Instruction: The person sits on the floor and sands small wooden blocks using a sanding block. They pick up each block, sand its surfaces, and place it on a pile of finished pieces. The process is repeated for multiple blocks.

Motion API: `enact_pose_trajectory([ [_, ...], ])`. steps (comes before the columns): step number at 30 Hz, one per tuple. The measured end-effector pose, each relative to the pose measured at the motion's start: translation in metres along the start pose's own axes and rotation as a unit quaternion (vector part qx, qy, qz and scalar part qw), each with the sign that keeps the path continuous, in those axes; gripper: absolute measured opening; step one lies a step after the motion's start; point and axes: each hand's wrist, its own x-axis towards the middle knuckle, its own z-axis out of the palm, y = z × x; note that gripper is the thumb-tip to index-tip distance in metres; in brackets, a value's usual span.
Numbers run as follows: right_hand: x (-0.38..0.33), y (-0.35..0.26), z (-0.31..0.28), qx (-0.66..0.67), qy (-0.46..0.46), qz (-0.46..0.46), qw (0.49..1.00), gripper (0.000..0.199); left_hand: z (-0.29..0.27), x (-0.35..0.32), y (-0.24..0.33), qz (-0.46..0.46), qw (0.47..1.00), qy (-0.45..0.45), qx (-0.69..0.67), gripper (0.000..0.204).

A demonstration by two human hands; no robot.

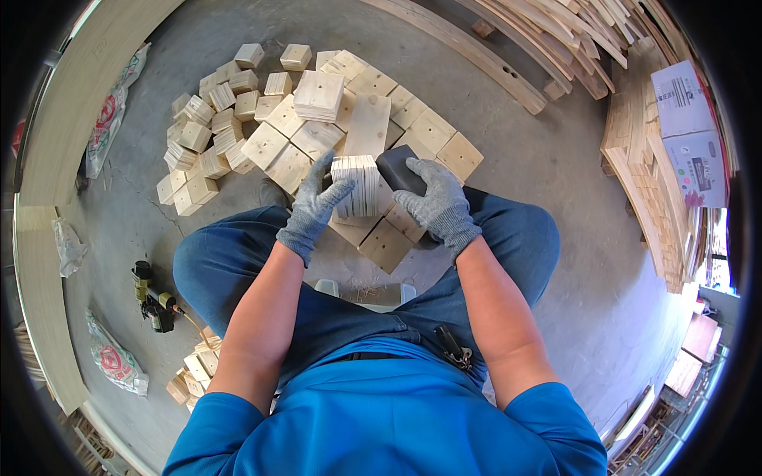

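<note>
My right hand (436, 200), in a grey knit glove, grips a smooth black block (401, 168) just right of a stack of thin square wood pieces (355, 186). The block is tilted, with its inner edge close to the stack. On the other side, my left hand (313, 205), gloved alike, curves its fingers and thumb round something dark that is mostly hidden. Its thumb reaches toward the stack's left face. Under and beyond the stack spreads a platform of square wood blocks (317, 136). A thicker square stack (319, 95) and a flat board (367, 125) lie on it.
Loose wood blocks (194, 135) are heaped at the far left. A nail gun with a hose (155, 297) lies left of my knee, near more blocks (194, 373). Long boards (468, 51) and a carton (689, 131) are at the right. A pale stool edge (407, 292) shows between my legs.
</note>
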Motion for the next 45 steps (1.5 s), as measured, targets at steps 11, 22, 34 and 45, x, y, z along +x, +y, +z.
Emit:
enact_pose_trajectory([
  [11, 0.000, -0.001, 0.000, 0.013, 0.000, 0.004, 1.000, 0.071, -0.005, 0.006, -0.008, -0.005, 0.999, 0.010, 0.047, 0.092],
  [22, -0.002, 0.001, -0.004, 0.013, -0.011, 0.013, 1.000, 0.073, -0.005, 0.006, -0.006, -0.007, 0.999, 0.008, 0.039, 0.097],
  [34, 0.001, 0.001, -0.008, 0.062, 0.026, -0.004, 0.998, 0.071, 0.005, 0.012, -0.005, 0.074, 0.996, 0.016, 0.053, 0.118],
  [45, 0.003, 0.004, -0.005, 0.056, 0.046, -0.023, 0.997, 0.068, 0.007, 0.012, -0.003, 0.140, 0.979, 0.020, 0.145, 0.116],
])
